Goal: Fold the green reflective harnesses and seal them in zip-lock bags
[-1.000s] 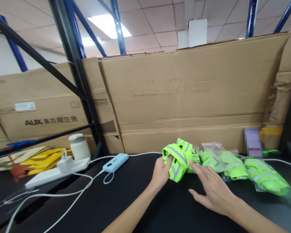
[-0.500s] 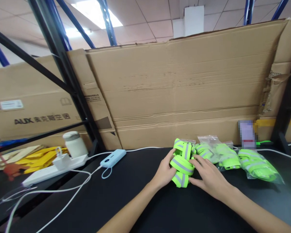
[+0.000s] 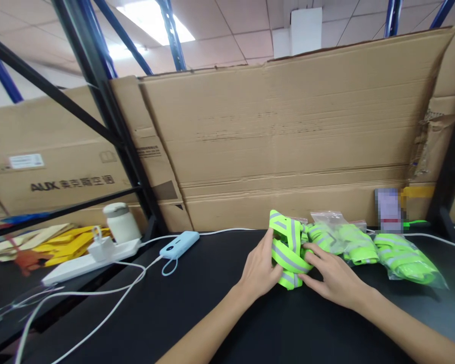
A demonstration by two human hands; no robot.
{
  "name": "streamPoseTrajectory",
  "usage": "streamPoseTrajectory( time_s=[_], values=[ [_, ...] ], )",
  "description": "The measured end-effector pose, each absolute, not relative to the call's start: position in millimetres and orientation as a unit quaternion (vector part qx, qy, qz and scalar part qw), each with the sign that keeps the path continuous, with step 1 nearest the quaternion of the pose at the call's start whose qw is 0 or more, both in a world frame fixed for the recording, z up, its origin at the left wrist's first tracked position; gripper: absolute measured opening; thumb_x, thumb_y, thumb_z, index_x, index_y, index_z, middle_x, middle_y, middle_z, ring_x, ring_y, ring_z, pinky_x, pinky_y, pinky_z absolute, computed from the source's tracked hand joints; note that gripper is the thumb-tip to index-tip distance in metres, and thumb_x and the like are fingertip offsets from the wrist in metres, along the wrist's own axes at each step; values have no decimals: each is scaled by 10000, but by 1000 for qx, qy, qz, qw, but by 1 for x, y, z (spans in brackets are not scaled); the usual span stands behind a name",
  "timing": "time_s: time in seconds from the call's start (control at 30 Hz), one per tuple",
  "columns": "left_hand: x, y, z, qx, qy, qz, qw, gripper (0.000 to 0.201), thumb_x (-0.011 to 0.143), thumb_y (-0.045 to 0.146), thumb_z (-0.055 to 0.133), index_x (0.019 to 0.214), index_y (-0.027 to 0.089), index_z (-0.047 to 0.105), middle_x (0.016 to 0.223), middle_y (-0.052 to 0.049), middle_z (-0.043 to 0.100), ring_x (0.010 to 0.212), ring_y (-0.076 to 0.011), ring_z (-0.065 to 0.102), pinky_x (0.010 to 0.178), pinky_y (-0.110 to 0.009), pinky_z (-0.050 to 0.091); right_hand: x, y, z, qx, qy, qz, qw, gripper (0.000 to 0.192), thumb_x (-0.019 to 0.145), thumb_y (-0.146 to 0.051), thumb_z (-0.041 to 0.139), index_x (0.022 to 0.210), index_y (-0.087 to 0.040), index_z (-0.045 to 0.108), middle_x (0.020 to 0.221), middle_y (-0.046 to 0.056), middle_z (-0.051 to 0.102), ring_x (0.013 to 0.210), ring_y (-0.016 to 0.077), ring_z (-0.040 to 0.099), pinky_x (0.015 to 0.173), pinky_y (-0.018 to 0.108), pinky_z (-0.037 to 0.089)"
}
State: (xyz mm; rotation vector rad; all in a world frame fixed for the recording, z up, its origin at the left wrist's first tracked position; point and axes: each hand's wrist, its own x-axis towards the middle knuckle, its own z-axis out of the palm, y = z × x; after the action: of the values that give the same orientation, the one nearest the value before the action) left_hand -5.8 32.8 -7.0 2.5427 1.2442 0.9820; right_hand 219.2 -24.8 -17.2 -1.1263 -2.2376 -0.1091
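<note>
1. The left hand (image 3: 261,268) grips the left side of a neon-green fabric strap bundle (image 3: 292,260) with grey reflective stripes.
2. The right hand (image 3: 335,278) pinches its right side between thumb and fingers.
3. The bundle is between both hands, over the matte black tabletop (image 3: 155,308); whether it touches is unclear.
4. Clear plastic bags of neon-green straps (image 3: 409,258) lie to the right.
</note>
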Motion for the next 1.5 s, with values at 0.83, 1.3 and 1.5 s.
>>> streamPoseTrajectory(
  time_s=[0.83, 1.3, 1.5],
  values=[
    [-10, 38, -2, 861, 386, 307, 125, 852, 669, 360, 793, 1438, 219, 454, 1352, -117, 578, 1210, -328, 553, 1021, -453, 480, 221, -21, -23, -435, -783, 91, 435, 278, 799, -146, 545, 1068, -217, 543, 1128, 93, 630, 1038, 273, 631, 883, 395, 524],
    [-31, 92, -21, 530, 563, 519, 364, 340, 879, 208, 533, 1210, 155, 477, 947, -86, 696, 786, -199, 703, 697, -319, 563, 218, -28, -22, -379, -848, 122, 351, 142, 804, -189, 672, 945, -206, 664, 1251, 111, 635, 1105, 255, 671, 945, 342, 542],
    [-58, 112, -20, 493, 609, 542, 302, 653, 827, 132, 607, 1401, 181, 300, 1165, -124, 625, 960, -201, 681, 811, -322, 549, 220, -25, -22, -410, -846, 108, 324, 125, 842, -280, 701, 940, -207, 675, 1219, 96, 668, 1028, 244, 695, 916, 356, 554]
  ],
)
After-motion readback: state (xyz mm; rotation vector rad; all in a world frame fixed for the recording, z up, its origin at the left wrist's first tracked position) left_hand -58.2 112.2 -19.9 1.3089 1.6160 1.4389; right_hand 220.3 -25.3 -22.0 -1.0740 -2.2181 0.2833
